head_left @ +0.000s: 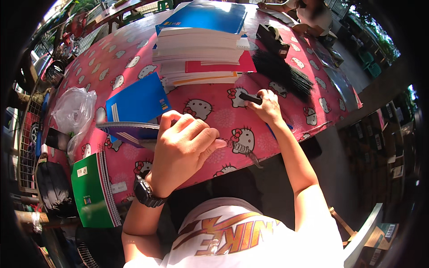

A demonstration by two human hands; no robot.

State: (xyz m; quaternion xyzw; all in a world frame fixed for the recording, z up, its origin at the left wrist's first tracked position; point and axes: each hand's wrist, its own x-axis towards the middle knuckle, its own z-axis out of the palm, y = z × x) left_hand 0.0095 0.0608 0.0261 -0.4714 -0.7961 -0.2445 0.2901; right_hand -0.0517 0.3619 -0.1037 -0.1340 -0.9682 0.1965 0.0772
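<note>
My left hand [183, 138], a black watch on its wrist, is closed with fingers curled. At its thumb tip begins a thin dark spiral binding coil [241, 148] that trails toward the table's near edge. The edge of a purple-blue notebook [129, 130] meets the curled fingers; whether they also grip it is hidden. My right hand [268, 107] is closed around a small black hand tool [250, 98], its exact kind unclear, above the table. Beyond that hand lies a heap of black spiral coils [286, 73]. A blue notebook cover [136, 99] rests behind the purple-blue notebook.
A tall stack of paper blocks [199, 47] with blue and red covers stands at the back. Right of it sits a black tape dispenser [272, 41]. At left are a clear plastic bag [73, 111] and a green spiral notebook [93, 192]. Another person [313, 18] sits at the far right.
</note>
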